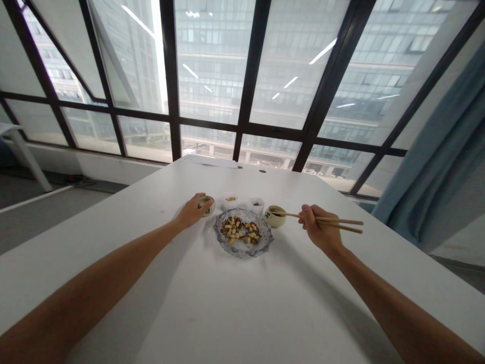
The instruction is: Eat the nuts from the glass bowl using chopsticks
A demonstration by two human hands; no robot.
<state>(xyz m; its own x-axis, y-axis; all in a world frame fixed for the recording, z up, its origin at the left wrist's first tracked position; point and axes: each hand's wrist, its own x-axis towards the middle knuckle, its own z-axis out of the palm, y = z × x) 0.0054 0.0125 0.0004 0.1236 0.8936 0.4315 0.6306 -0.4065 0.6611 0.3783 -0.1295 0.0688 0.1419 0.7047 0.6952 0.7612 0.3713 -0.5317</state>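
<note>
By the windows (212, 65), left grip (194, 210) clasps a cup (207, 212), right grip (321, 226) chopsticks (343, 221).

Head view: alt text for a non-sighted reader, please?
The right hand has chopsticks in its grip, tips at a small cup; the left hand holds a similar cup. Between the cups, a glass dish holds dark and yellowish pieces.

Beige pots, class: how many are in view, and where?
2: the left pot, held by the left hand; the right pot, beside the glass bowl, with chopsticks at its mouth.
</note>
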